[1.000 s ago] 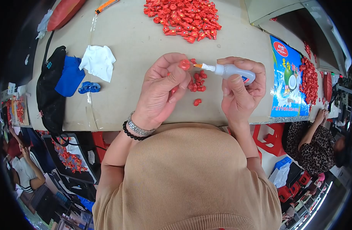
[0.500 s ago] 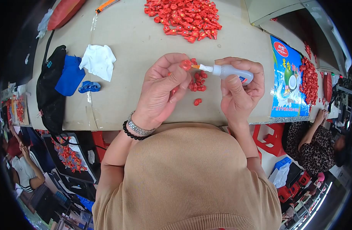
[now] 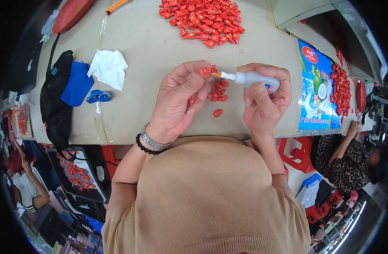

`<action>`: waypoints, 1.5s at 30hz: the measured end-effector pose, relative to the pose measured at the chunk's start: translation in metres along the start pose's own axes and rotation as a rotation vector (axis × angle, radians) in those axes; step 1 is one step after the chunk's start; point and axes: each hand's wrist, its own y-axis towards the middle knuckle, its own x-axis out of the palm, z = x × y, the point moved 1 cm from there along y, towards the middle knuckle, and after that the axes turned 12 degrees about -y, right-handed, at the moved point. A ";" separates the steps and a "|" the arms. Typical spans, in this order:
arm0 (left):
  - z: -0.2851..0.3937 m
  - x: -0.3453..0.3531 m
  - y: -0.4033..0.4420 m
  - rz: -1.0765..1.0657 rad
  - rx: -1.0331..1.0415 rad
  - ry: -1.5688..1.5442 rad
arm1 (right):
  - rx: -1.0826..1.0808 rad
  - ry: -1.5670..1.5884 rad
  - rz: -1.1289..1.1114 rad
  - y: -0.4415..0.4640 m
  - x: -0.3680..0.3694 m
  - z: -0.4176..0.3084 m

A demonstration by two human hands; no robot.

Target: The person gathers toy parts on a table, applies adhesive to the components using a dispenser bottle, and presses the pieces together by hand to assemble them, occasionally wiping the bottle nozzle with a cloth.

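Between thumb and fingertips, my left hand (image 3: 179, 91) pinches a small round red plastic piece (image 3: 204, 72). More red shows in the curl of its lower fingers, partly hidden. My right hand (image 3: 268, 91) is wrapped round a pale squeeze bottle (image 3: 255, 79), held nearly level. The bottle's white nozzle with an orange-brown tip (image 3: 221, 75) points left and is at the edge of the red piece; I cannot tell whether they touch. Below and behind the nozzle lies a small group of red pieces (image 3: 219, 94), with a separate red piece (image 3: 218, 113) nearer my body.
A large heap of red parts (image 3: 204, 19) lies at the table's far side. On the left are a white cloth (image 3: 108, 69), a blue cloth (image 3: 78, 82) and a black bag (image 3: 56, 101). Rightward, a blue printed sheet (image 3: 314, 91) borders more red parts (image 3: 341, 91). Other people sit both sides.
Both hands stay nearly in place. The red piece has turned or shifted slightly in my left fingers, and the nozzle has moved a touch to the right and down.
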 end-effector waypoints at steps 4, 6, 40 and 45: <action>-0.001 -0.002 0.000 -0.016 -0.003 0.012 | -0.023 -0.010 -0.013 0.000 0.002 0.001; -0.001 0.000 0.000 -0.011 -0.002 0.011 | -0.020 -0.012 -0.012 0.000 0.003 0.001; 0.000 -0.002 -0.001 0.027 -0.006 0.033 | -0.011 -0.057 0.014 0.000 -0.006 0.003; 0.000 -0.001 -0.001 0.027 -0.006 0.031 | 0.054 0.020 0.030 0.000 -0.009 0.001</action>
